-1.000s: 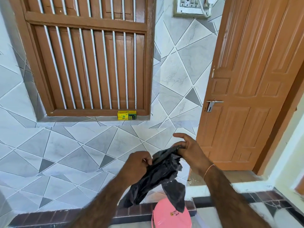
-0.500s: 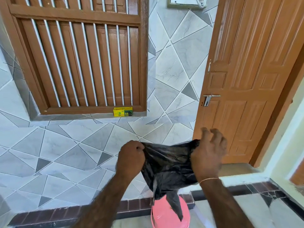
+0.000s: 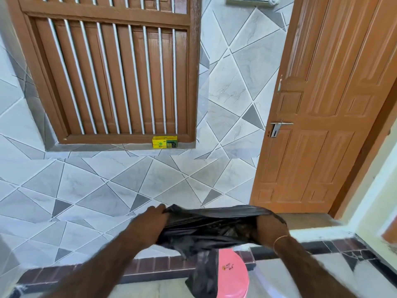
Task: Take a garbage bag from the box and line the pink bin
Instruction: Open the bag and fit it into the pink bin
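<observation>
Both hands, left hand [image 3: 153, 220] and right hand [image 3: 269, 227], now grip the garbage bag [image 3: 206, 229], mouth stretched wider, above the pink bin [image 3: 233, 274].

Over the last second the black garbage bag [image 3: 206, 227] has gone from a crumpled bunch to a mouth stretched wide between the two hands. The left hand [image 3: 150, 222] and right hand [image 3: 268, 229] have moved apart and lower. The bag's tail now drapes over the pink bin [image 3: 233, 274].
</observation>
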The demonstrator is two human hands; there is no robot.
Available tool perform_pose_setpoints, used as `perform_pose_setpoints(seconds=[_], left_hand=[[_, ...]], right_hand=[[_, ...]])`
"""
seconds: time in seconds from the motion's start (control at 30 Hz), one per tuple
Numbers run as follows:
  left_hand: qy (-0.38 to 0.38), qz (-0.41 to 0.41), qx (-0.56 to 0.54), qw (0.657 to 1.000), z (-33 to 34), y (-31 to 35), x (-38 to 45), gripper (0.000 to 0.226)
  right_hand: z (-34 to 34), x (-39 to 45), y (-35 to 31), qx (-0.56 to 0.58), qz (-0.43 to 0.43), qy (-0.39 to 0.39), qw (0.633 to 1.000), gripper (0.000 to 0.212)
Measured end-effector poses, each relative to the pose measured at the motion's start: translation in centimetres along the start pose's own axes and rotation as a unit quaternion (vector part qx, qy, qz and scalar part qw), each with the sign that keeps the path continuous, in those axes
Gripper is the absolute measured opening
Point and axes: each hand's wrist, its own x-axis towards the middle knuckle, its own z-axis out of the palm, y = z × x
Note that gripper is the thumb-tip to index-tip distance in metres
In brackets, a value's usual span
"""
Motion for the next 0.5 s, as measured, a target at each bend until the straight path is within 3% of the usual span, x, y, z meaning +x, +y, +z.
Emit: perform_pose_setpoints(seconds=[0.1, 0.17, 0.23, 0.27, 0.3, 0.33, 0.37, 0.4, 0.43, 0.47, 0.5], left_hand=[[0.036, -0.088, -0.025, 0.995, -1.2, -1.1, 1.0, 0.054], [0.124, -0.130, -0.105, 0.978, -3.9, -1.5, 2.3, 0.064], [0.299, -0.154, -0.169, 0.926, -7.8, -0.7, 2.1, 0.069], [0.411, -0.157, -0.180, 0.880, -9.1, -0.4, 1.5, 0.066], [0.497, -0.149, -0.177, 0.836, -9.1, -0.1, 1.0, 0.057], [0.512, -0.137, -0.184, 0.828, -8.2, 0.1, 0.5, 0.044], [0.433, -0.119, -0.179, 0.875, -5.4, 0.5, -0.1, 0.036], [0.280, -0.092, -0.108, 0.949, -1.8, 0.9, -0.7, 0.040], [0.120, -0.069, -0.053, 0.989, 2.1, 1.1, -1.3, 0.049], [0.017, -0.078, 0.004, 0.997, 5.4, 1.1, -1.5, 0.056], [0.003, -0.084, 0.038, 0.996, 6.7, 0.7, -1.6, 0.059]], right_hand=[[-2.4, -0.5, -1.2, 0.010, -0.015, 0.011, 1.000, 0.036], [-5.7, -0.3, -2.0, 0.019, -0.023, 0.095, 0.995, 0.032], [-8.8, -0.5, -2.6, 0.047, -0.036, 0.280, 0.958, 0.027], [-9.4, -0.4, -2.7, 0.065, -0.046, 0.376, 0.923, 0.025], [-9.0, -0.5, -2.5, 0.061, -0.048, 0.419, 0.905, 0.027], [-8.2, -0.6, -2.3, 0.038, -0.045, 0.384, 0.922, 0.031], [-6.3, -0.7, -2.0, -0.007, -0.036, 0.252, 0.967, 0.034], [-4.4, -0.5, -1.7, -0.058, -0.029, 0.094, 0.993, 0.038], [-2.7, -0.5, -1.4, -0.075, -0.021, -0.046, 0.996, 0.041], [-1.1, -0.5, -0.9, -0.085, -0.020, -0.137, 0.987, 0.042], [-0.1, -0.6, -0.5, -0.074, -0.027, -0.170, 0.982, 0.042]])
